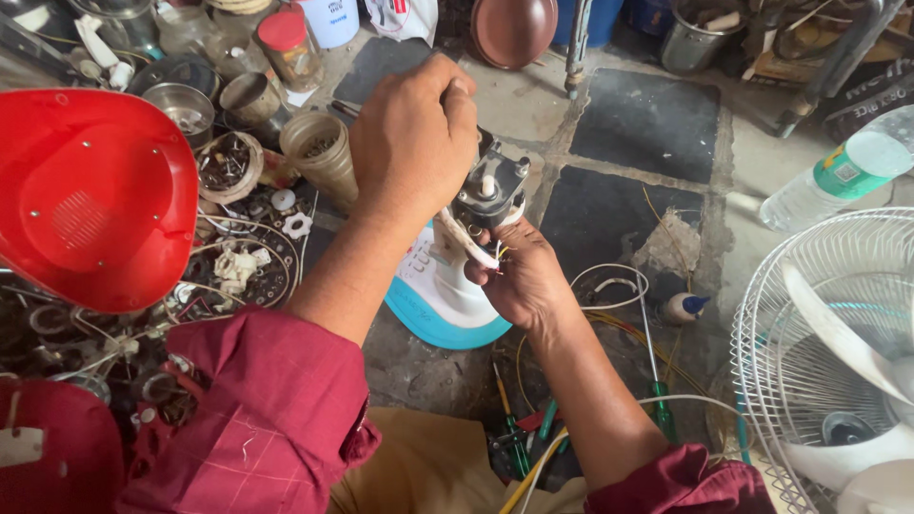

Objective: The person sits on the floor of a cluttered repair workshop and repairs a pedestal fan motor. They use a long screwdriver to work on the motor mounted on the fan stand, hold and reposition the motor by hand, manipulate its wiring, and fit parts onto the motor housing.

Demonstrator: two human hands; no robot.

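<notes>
Head view: small dark motor unit point(487, 190) held up over the stone floor point(647, 124), just above a white-and-teal fan base point(433, 300). Left hand point(414, 133) is closed over the unit's top from above, fingers wrapped tight around something at the upper end; what they pinch is hidden. Right hand point(522, 276) cups it from below, fingers curled onto the white wire bundle point(466, 240) coming out of the underside; a few thin coloured leads stick out by the fingertips.

Progress, as I read it: unit is out of its housing, wiring exposed and loose, not reconnected. Fan is plainly in pieces: wire fan guard with blade point(838, 352) lies at right, well apart, red cover point(95, 195) at left. So strip-down looks done; wiring and reassembly look left.

Around: green-handled screwdrivers point(519, 443) near the knees, loose white cable point(609, 286) on the floor, tubs of small parts point(228, 162) at left, plastic bottle point(838, 171) at far right.
</notes>
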